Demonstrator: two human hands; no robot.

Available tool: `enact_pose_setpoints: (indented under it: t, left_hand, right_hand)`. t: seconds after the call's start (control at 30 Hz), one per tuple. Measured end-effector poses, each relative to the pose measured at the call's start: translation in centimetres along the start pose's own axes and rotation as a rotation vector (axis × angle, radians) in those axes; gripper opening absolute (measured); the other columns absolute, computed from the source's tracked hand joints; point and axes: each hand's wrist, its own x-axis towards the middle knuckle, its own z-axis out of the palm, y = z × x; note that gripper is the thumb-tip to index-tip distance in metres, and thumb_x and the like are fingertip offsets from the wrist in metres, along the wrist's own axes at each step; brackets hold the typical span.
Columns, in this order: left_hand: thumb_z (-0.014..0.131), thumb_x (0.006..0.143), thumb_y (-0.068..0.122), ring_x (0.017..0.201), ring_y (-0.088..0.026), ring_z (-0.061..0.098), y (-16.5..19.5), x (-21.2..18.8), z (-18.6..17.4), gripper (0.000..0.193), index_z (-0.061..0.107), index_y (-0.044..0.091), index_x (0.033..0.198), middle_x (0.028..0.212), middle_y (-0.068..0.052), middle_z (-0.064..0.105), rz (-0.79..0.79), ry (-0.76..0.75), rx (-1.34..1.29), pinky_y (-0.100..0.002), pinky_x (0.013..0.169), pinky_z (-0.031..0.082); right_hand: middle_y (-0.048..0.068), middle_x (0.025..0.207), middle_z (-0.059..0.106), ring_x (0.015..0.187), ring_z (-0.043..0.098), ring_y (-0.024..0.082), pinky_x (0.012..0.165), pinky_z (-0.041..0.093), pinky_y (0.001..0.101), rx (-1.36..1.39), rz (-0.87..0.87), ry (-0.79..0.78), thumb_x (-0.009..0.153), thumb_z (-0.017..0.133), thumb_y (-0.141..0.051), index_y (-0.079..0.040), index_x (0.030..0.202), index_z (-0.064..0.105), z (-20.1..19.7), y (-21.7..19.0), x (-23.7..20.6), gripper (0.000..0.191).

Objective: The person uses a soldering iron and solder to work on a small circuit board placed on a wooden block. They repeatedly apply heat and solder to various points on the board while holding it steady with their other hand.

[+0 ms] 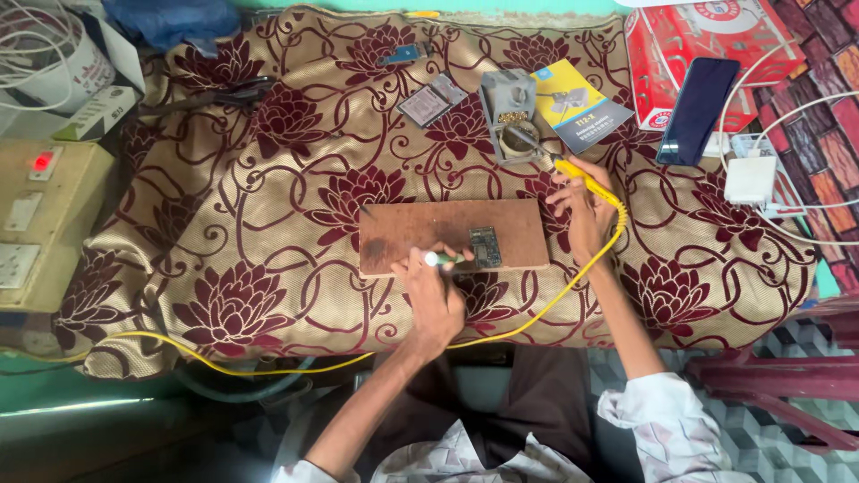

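Left hand (436,300) grips one green-tipped tool (445,259) beside one circuit board (485,247) on one wooden board (452,234). Right hand (582,210) holds one yellow soldering iron (573,170).

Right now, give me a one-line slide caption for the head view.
Left hand holds a green-tipped tool beside a circuit board on a wooden board; right hand dips a yellow soldering iron into a grey holder.

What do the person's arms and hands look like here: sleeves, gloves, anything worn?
Both hands are bare: no gloves, rings or watch visible on the left hand or the right hand. Both forearms are uncovered. Light, pale-patterned sleeves are rolled or pushed up near the elbows.
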Motion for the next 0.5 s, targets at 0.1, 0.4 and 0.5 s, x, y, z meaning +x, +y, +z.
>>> enact_pose_setpoints:
  t: [0.1, 0.4, 0.5]
  left_hand:
    - [0.049, 0.072, -0.005, 0.092, -0.029, 0.048, -0.2, -0.2, 0.0, 0.032, 0.052, 0.006, 0.102, 0.102, -0.005, 0.068, 0.058, -0.007, 0.004, -0.044, 0.085, 0.025]
    - [0.047, 0.076, -0.007, 0.097, -0.037, 0.056, -0.8, -1.1, 0.1, 0.029, 0.056, 0.005, 0.1, 0.103, -0.013, 0.062, -0.119, -0.04, 0.003, -0.057, 0.099, 0.026]
    - [0.045, 0.079, -0.009, 0.098, -0.036, 0.057, -1.6, -1.3, 0.3, 0.028, 0.054, 0.004, 0.103, 0.104, -0.011, 0.065, -0.063, -0.021, 0.004, -0.066, 0.109, 0.018]
  right_hand:
    - [0.014, 0.11, 0.07, 0.077, 0.068, 0.013, 0.06, 0.051, 0.0217, -0.007, 0.023, -0.003, 0.111, 0.055, -0.026, -0.001, 0.138, 0.055, 0.0, 0.3, -0.6, 0.037]
    - [0.01, 0.11, 0.07, 0.076, 0.066, 0.01, 0.06, 0.047, 0.0195, -0.02, 0.061, 0.053, 0.109, 0.057, -0.029, -0.003, 0.137, 0.058, 0.9, 0.6, -0.5, 0.038]
    - [0.01, 0.103, 0.07, 0.073, 0.066, 0.011, 0.058, 0.049, 0.0209, 0.028, 0.073, 0.073, 0.108, 0.057, -0.029, -0.003, 0.134, 0.059, 0.7, 0.8, -0.6, 0.037]
